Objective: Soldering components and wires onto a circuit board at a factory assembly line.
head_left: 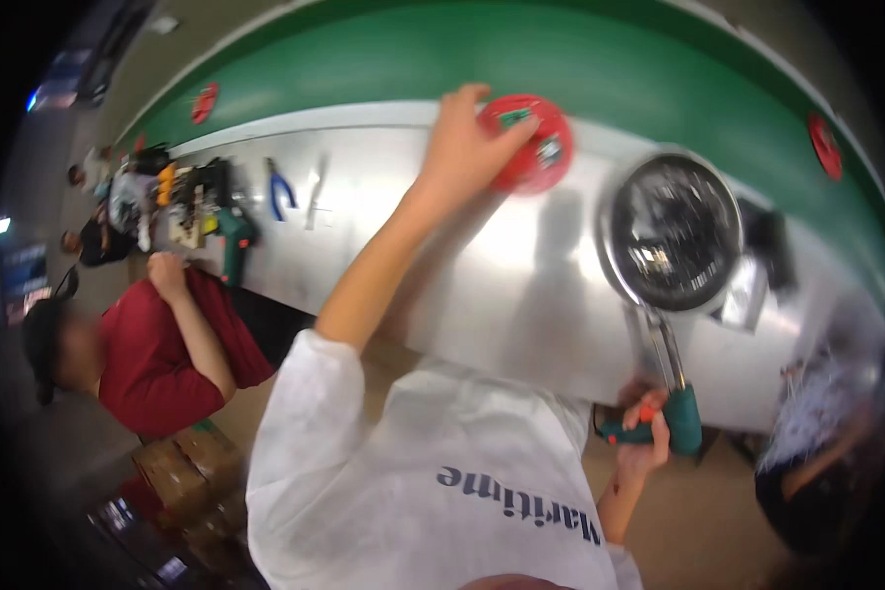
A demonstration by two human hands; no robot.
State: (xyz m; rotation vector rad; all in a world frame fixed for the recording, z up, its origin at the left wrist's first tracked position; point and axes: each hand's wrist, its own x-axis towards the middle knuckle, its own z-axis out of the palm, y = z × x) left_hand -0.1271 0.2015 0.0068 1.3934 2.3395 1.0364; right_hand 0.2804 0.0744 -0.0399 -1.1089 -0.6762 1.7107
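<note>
My left hand (462, 147) reaches to the far side of the bench and grips a red round disc (553, 175) by its left edge, thumb over its face. Small green and silvery pieces show on the disc; blur hides what they are. At the near edge of the bench, my right hand (647, 438) is wrapped around a green cordless power driver (684, 418) with red parts. The driver is beside the end of the steel handle of a pan (674, 231), which is dark and glossy inside its shiny rim and lies right of centre on the bench.
Beyond the metal bench (442, 285) runs a green belt (383, 64) with another red disc (826, 146) at right. Blue-handled pliers (280, 190) and a second green driver (233, 246) lie at left. A person in a red shirt (157, 354) works there; another person (821, 423) is at right.
</note>
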